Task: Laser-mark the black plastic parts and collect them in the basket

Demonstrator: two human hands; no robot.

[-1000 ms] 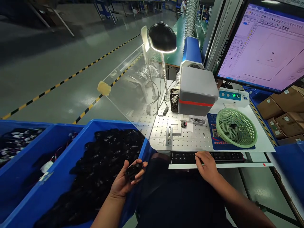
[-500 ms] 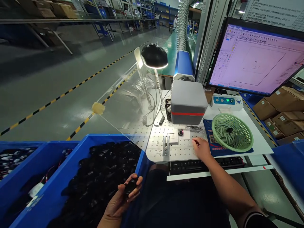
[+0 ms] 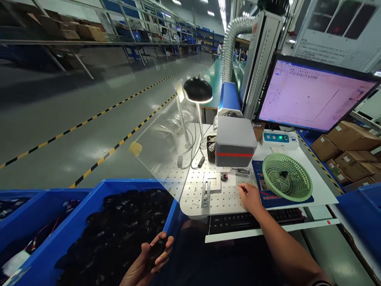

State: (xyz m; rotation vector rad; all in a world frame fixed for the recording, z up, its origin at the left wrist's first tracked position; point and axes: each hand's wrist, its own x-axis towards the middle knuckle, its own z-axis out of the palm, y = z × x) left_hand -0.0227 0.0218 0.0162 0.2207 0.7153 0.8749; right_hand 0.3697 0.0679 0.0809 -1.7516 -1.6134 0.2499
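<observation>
My left hand (image 3: pixel 153 254) is closed around a dark, rounded black part (image 3: pixel 157 247), above the right side of a blue bin (image 3: pixel 105 183). Similar black parts (image 3: pixel 125 226) fill that bin in a heap. On the perforated metal plate (image 3: pixel 186 204) rests my right hand (image 3: pixel 249 198), its fingers curled in and nothing showing between them. A small round black piece (image 3: pixel 224 177) sits by the metal fixture (image 3: pixel 218 180), under the grey machine head (image 3: pixel 236 141), with a reddish glow at its edge.
A green plastic basket (image 3: pixel 287 194) holding a small dark item stands right of my right hand. Below it lies a keyboard (image 3: pixel 232 223). A lit lamp (image 3: pixel 198 90), a clear sheet (image 3: pixel 154 135), a monitor (image 3: pixel 315 95) and a control box (image 3: pixel 279 139) surround the plate.
The view has tilted up slightly, so the bench sits lower in it. My left hand still holds the black part, and my right hand remains at the same place on the plate.
</observation>
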